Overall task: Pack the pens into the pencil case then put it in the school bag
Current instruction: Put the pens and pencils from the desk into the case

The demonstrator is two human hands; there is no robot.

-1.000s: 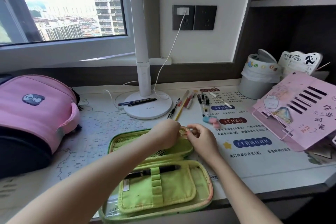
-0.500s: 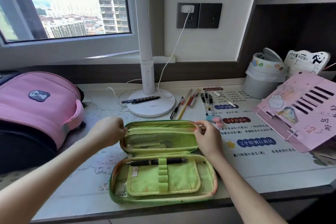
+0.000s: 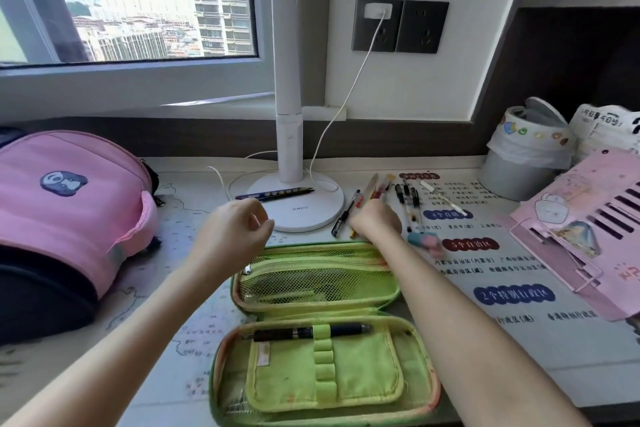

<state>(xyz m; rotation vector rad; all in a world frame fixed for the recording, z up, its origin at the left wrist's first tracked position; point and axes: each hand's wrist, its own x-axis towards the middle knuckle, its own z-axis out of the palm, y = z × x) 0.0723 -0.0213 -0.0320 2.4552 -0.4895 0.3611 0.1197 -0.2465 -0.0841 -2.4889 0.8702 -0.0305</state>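
A green pencil case [image 3: 325,388] lies open at the desk's front edge. A black pen [image 3: 304,331] sits in its elastic loop, and its mesh pocket [image 3: 318,282] forms the far half. Several loose pens [image 3: 407,198] lie fanned out behind the case. My right hand [image 3: 375,220] rests on their near ends, back towards me, with its fingers hidden. My left hand [image 3: 235,229] hovers over the case's far left corner, fingers curled on nothing. The pink school bag [image 3: 69,204] lies at the left.
A white lamp base [image 3: 304,215] stands behind the case with a dark pen [image 3: 277,193] on it and a cable trailing off. A blue-pink eraser [image 3: 424,240] lies right of my right hand. A grey bin [image 3: 519,156] and a pink book stand [image 3: 588,218] fill the right side.
The mesh pocket's zip was drawn to the left end. My left hand has let go of it and lifted. My right hand has left the case's corner and moved onto the loose pens.
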